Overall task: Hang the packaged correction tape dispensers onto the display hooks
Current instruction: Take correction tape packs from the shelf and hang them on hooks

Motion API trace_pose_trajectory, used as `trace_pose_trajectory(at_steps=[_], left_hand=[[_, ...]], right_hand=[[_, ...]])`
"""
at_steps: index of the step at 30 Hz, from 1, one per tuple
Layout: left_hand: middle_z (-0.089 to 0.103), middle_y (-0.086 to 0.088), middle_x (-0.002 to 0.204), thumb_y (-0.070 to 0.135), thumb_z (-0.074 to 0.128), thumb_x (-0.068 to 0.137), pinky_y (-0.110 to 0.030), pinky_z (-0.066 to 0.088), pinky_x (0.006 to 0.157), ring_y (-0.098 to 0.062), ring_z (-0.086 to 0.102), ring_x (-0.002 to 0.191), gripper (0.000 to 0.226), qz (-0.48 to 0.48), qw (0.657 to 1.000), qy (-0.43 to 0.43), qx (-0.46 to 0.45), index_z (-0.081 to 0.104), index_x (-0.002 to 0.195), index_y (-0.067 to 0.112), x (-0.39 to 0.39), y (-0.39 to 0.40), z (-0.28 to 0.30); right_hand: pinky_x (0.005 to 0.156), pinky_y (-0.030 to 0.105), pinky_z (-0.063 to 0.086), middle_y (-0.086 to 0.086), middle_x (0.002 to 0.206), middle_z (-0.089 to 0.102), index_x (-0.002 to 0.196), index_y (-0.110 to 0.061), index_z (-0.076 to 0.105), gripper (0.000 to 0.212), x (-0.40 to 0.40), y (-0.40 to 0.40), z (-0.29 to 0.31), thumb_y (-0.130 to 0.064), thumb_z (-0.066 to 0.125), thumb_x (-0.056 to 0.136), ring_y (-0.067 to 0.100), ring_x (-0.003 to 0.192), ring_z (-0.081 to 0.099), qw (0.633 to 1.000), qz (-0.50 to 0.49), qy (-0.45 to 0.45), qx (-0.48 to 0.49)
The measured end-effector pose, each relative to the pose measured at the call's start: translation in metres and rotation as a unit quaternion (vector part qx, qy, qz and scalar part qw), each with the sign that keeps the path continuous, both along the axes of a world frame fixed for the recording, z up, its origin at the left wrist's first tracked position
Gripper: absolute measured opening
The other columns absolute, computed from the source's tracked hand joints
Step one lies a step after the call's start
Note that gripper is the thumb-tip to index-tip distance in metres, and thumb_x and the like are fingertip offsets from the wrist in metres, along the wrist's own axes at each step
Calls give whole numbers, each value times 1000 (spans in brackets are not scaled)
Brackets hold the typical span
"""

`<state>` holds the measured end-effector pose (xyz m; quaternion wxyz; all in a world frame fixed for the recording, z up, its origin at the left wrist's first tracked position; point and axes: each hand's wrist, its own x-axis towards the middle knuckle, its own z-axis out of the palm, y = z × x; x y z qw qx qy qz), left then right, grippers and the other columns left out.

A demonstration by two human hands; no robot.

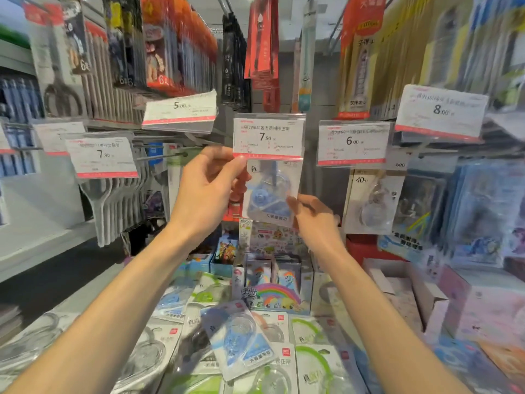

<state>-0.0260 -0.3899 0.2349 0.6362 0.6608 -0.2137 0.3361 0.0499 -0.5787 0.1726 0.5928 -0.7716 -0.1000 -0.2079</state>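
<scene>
A blue packaged correction tape dispenser point(270, 191) hangs upright just under the 7.90 price tag point(268, 136) at the centre. My left hand point(208, 183) pinches its upper left corner, thumb touching the tag's lower edge. My right hand point(312, 216) grips its lower right corner. The display hook itself is hidden behind the tag. Several more packaged dispensers, blue point(241, 339) and green point(315, 362), lie in a loose pile at the bottom of the view.
Neighbouring hooks carry a 6.00 tag point(353, 142) with clear dispensers point(372, 203) to the right and a 7.90 tag point(102, 157) with bare hook rods point(162, 156) to the left. Boxes of stickers and cards point(272, 282) stand below. Pen packs hang above.
</scene>
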Motion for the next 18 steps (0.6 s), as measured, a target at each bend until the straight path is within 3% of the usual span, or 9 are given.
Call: trace_pose_trajectory(at_steps=[3,4,7,9,11,14,18], left_hand=[[76,6,85,19,63,100,-26,55,64,-10,68,72,5,21,1000,7,0,66,100,24,-2,6,-14],[76,4,92,20,63,99,-27,56,66,-9,69,75,6,29,999,13,4,67,102,25,-3,10,-20],[75,-1,105,21,64,99,-24,57,70,-9,73,83,9,39,998,45,17,68,104,28,-5,23,-43],[75,-2,107,21,66,98,-25,58,73,-12,74,86,10,37,997,67,13,69,105,27,-7,37,-62],[76,-4,106,19,68,97,-26,58,72,-15,75,86,10,34,996,82,-4,70,106,24,-11,51,-81],[76,-4,99,13,68,96,-24,57,67,-14,73,80,12,34,994,101,-41,70,101,25,-15,78,-111],[76,7,81,11,66,96,-21,54,61,-8,69,69,12,30,987,124,-96,71,100,21,-14,134,-146]], right_hand=[[79,27,62,-6,90,76,122,-22,63,24,-10,-12,-19,-37,61,103,13,85,76,995,55,23,77],[80,25,62,-6,92,79,123,-23,61,24,-15,-15,-26,-34,63,102,11,88,77,992,61,35,101],[74,24,62,-4,86,82,115,-27,59,16,-30,-22,-45,-27,67,101,12,85,79,985,61,56,150],[77,32,63,1,91,83,119,-19,63,18,-41,-22,-58,-24,65,102,20,87,79,984,47,64,161],[69,28,60,0,85,82,112,-16,65,11,-52,-18,-72,-20,62,103,19,77,78,984,41,64,162],[55,20,56,0,68,77,105,-10,65,8,-71,1,-92,-15,59,104,11,56,69,983,39,76,165],[48,18,51,3,65,73,97,-8,67,14,-88,49,-117,-15,57,104,9,48,59,982,53,104,151]])
